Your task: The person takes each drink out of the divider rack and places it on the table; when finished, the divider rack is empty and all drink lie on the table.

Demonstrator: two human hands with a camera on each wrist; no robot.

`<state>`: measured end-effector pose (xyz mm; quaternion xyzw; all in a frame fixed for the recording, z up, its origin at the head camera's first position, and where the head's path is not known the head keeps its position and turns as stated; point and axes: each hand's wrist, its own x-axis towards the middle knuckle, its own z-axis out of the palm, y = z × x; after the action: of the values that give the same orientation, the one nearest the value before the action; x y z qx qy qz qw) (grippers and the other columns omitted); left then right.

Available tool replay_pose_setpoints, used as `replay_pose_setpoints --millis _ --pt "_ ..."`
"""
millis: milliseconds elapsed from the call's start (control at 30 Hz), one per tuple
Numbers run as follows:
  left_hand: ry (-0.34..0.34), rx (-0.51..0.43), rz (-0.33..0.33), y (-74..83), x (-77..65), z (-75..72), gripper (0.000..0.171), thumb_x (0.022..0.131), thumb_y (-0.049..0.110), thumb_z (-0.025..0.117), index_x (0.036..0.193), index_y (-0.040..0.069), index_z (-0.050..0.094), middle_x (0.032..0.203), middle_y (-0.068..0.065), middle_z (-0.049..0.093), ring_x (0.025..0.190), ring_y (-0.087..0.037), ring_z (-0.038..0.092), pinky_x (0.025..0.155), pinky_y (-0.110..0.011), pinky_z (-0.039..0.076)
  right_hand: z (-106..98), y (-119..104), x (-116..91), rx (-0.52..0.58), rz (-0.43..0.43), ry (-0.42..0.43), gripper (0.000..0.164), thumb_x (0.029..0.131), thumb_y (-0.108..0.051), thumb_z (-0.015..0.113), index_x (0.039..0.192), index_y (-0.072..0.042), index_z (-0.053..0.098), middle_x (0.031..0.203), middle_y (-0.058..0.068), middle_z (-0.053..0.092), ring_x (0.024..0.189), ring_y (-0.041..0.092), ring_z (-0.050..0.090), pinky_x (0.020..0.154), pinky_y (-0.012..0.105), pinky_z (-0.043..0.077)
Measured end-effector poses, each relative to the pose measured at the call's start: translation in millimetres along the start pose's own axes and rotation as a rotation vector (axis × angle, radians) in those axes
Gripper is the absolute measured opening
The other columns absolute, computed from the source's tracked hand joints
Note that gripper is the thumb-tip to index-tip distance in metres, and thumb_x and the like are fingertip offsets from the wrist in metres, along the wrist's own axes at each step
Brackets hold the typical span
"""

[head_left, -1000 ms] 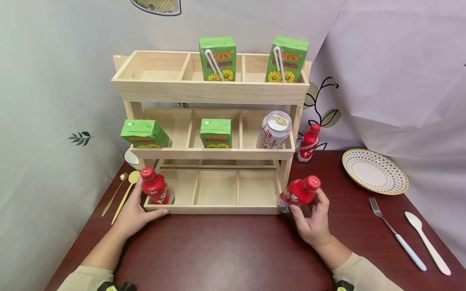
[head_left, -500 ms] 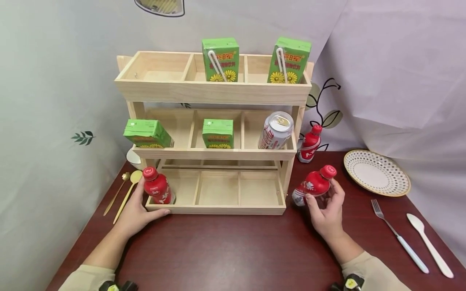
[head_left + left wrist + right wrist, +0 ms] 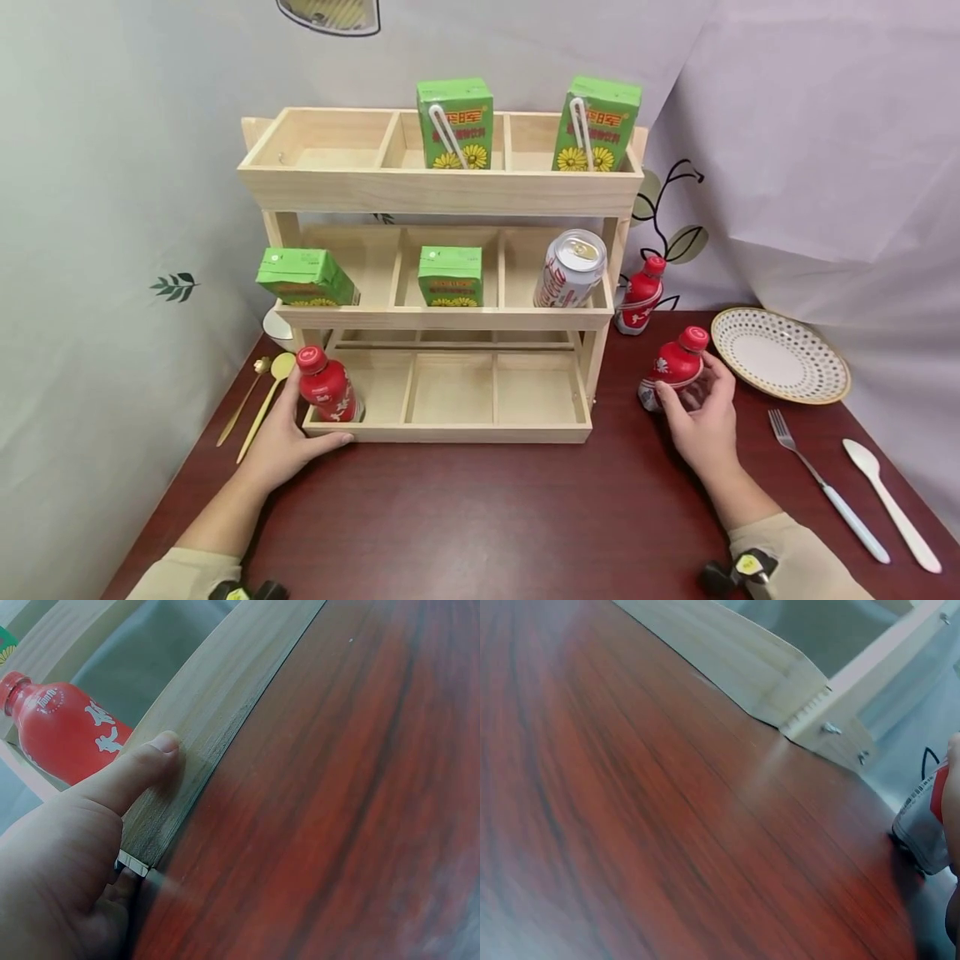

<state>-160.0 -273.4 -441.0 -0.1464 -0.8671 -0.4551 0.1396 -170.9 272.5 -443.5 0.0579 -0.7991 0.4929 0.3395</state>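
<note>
Held bottle (image 3: 677, 365): red, right of the wooden rack (image 3: 450, 433), tilted with its cap to the right; contact with the tabletop (image 3: 480, 517) cannot be determined.
Right hand (image 3: 705, 421): thumb and fingers clamped on the held bottle.
Left hand (image 3: 279, 442): at the near left corner of the rack; thumb straight on the front board, apart from the fingers (partly hidden along the side).
Bottom left compartment: one red-capped bottle (image 3: 330, 392), beside the left hand.
Surface: dark red wood grain, with a soft glare at the near middle. Far right, a dotted plate (image 3: 780, 357); right, a fork (image 3: 837, 500) and a white utensil (image 3: 892, 504).
Room: pale cloth (image 3: 825, 167) behind and at both sides, leaf-printed, creased at the right.
Head view: shows the held bottle's cap, which is outside the right wrist view.
Right wrist view: resolves metal bolts (image 3: 831, 728) on the rack's right end.
Left wrist view: shows the thumbnail and board grain closely.
</note>
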Motion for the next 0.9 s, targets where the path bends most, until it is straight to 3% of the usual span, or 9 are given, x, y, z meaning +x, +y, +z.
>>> replay_pose_setpoints --millis 233,467,767,900 --pt "-0.004 0.01 -0.002 1.6 2.5 -1.6 0.127 0.061 0.013 0.093 0.155 0.032 0.011 0.145 -0.007 0.04 0.134 -0.004 0.032 0.101 -0.011 0.023 -5.7 24.4 8.1 -0.118 0.089 -0.008 0.086 0.079 0.001 0.077 0.147 -0.013 0.026 0.122 0.012 0.051 0.101 0.003 0.053 0.086 0.014 0.045" --pt "-0.006 0.0 -0.012 -1.3 -0.4 -0.2 0.126 0.061 0.013 0.093 0.155 0.033 0.011 0.145 -0.006 0.04 0.133 -0.005 0.032 0.1 -0.01 0.024 -7.7 51.9 16.6 -0.146 0.101 -0.011 0.088 0.081 -0.006 0.077 0.149 -0.025 0.025 0.125 0.012 0.052 0.1 0.001 0.054 0.082 0.012 0.045" --pt "-0.007 -0.003 -0.012 0.3 1.7 0.1 0.127 0.06 0.013 0.094 0.155 0.033 0.011 0.145 -0.006 0.041 0.134 -0.007 0.033 0.101 -0.011 0.024 -7.3 61.8 32.1 -0.19 0.159 -0.022 0.087 0.085 -0.015 0.076 0.149 -0.032 0.02 0.128 0.013 0.053 0.109 0.025 0.058 0.086 0.019 0.047" --pt "-0.005 0.0 -0.015 1.2 0.1 -0.1 0.127 0.061 0.013 0.093 0.155 0.033 0.011 0.145 -0.006 0.04 0.134 -0.007 0.032 0.101 -0.011 0.023 -6.5 67.6 39.3 -0.201 0.187 -0.028 0.086 0.086 -0.018 0.074 0.15 -0.033 0.017 0.131 0.016 0.052 0.113 0.03 0.057 0.09 0.028 0.047"
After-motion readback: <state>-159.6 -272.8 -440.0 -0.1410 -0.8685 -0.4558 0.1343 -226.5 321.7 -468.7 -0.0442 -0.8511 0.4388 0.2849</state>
